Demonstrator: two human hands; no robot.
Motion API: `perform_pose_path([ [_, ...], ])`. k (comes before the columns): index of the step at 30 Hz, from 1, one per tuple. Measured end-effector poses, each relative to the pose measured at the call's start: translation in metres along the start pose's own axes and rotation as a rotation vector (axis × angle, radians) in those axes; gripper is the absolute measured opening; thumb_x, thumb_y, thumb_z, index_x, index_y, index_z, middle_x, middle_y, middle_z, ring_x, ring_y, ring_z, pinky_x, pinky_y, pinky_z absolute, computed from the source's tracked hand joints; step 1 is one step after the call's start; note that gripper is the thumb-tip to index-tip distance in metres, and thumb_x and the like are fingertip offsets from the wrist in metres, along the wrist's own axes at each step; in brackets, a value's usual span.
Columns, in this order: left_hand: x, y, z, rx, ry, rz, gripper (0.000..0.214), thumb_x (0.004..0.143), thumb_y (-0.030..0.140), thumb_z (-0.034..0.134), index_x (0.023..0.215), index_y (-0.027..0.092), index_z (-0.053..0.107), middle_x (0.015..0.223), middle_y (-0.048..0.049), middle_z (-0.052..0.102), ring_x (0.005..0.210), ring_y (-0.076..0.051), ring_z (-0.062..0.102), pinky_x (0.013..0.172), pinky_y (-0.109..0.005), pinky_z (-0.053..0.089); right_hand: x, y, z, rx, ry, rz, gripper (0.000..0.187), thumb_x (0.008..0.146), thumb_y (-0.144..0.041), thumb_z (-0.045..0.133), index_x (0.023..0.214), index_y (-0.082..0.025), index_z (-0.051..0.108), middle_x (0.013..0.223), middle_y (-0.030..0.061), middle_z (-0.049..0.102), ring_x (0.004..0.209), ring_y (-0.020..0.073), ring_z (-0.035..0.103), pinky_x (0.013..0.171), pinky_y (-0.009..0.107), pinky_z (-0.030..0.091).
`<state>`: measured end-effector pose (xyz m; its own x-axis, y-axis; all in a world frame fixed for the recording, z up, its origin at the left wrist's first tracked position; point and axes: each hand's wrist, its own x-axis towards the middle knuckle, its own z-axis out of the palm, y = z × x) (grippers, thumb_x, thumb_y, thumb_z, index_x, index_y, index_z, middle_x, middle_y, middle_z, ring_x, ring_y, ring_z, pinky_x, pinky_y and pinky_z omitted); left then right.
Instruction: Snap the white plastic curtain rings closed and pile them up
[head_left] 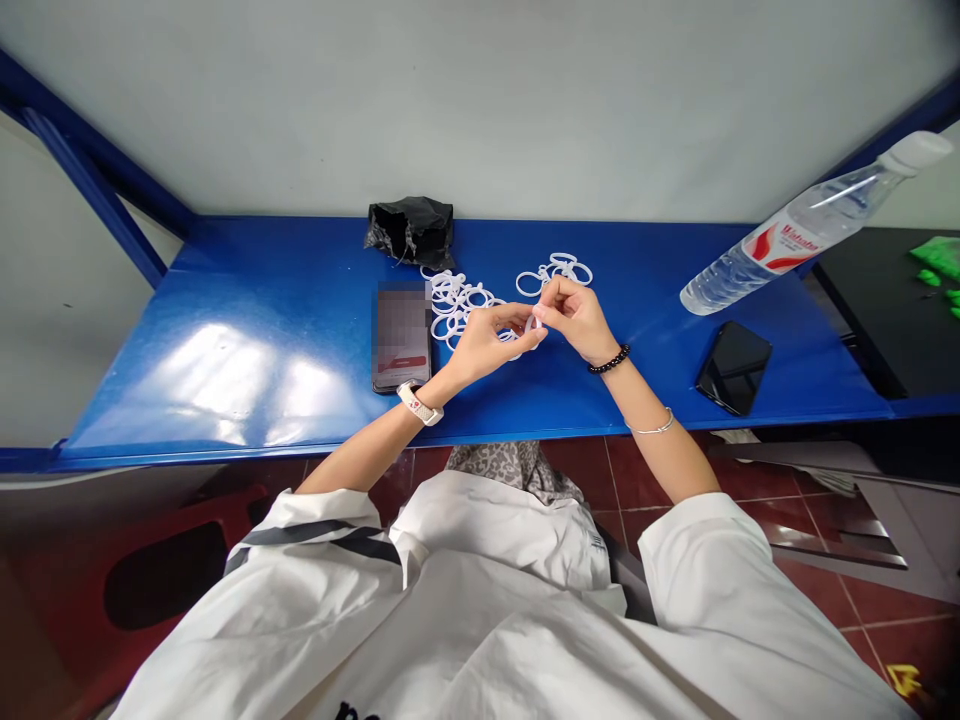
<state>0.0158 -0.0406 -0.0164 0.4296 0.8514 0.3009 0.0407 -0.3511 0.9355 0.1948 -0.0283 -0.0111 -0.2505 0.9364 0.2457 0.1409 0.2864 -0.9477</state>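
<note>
Between my two hands is a small white plastic ring [533,322], partly hidden by the fingers. My left hand [487,343] pinches it between thumb and fingers. From the right, my right hand [576,318] grips the ring's upper edge with closed fingertips. A loose pile of white rings [454,300] lies beside and partly under my left hand. Just beyond my right hand rests a smaller group of white rings [559,270]. What detail the held ring has is too small to make out.
On the blue table [247,300], a phone [402,340] lies left of the pile, with a crumpled black plastic bag [411,230] behind it. To the right are a water bottle [802,235] and a dark phone [735,367]. A pale wall [480,110] rises behind.
</note>
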Motion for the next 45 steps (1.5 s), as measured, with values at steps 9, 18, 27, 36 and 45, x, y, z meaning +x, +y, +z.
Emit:
perform_pose_path([
  [9,0.0,-0.001,0.001,0.002,0.006,-0.016,0.038,0.082,0.05,0.075,0.094,0.014,0.072,0.081,-0.0052,0.074,0.07,-0.013,0.066,0.068,-0.025,0.054,-0.001,0.003,0.006,0.047,0.021,-0.035,0.054,0.073,-0.071,0.078,0.067,-0.024,0.051,0.065,-0.0024,0.051,0.059,0.0143,0.05,0.059,0.032,0.048],
  [18,0.006,-0.004,-0.012,0.439,0.173,0.032,0.019,0.088,0.031,0.064,0.098,0.017,0.072,0.085,-0.0041,0.074,0.075,-0.016,0.065,0.072,-0.028,0.052,0.006,0.015,-0.003,-0.142,0.086,-0.056,0.041,0.09,-0.061,0.063,0.085,-0.021,0.067,0.079,0.0022,0.066,0.071,0.0157,0.06,0.065,0.029,0.051],
  [27,0.011,-0.014,-0.028,1.02,0.03,-0.079,0.03,0.092,0.02,0.057,0.117,0.009,0.069,0.113,-0.0168,0.069,0.113,-0.035,0.062,0.097,-0.048,0.05,0.005,0.044,-0.003,-0.911,-0.01,-0.093,0.038,0.093,-0.019,0.052,0.13,-0.016,0.062,0.135,0.0157,0.064,0.123,0.0338,0.059,0.104,0.052,0.051],
  [36,0.012,-0.015,-0.029,0.985,0.034,-0.086,0.034,0.093,0.021,0.053,0.122,0.008,0.067,0.119,-0.019,0.067,0.116,-0.036,0.06,0.099,-0.05,0.048,0.004,0.044,-0.004,-0.994,-0.04,-0.044,0.014,0.09,-0.016,0.055,0.098,-0.02,0.066,0.103,0.0124,0.069,0.103,0.0312,0.063,0.082,0.044,0.056],
  [45,0.014,-0.003,-0.031,0.261,0.176,-0.117,0.036,0.1,0.04,0.05,0.114,0.014,0.071,0.107,-0.0113,0.074,0.101,-0.024,0.069,0.085,-0.035,0.057,0.003,0.012,-0.011,-0.609,0.019,-0.408,0.011,0.099,-0.023,0.052,0.093,-0.023,0.06,0.103,0.0085,0.066,0.094,0.0242,0.064,0.076,0.037,0.055],
])
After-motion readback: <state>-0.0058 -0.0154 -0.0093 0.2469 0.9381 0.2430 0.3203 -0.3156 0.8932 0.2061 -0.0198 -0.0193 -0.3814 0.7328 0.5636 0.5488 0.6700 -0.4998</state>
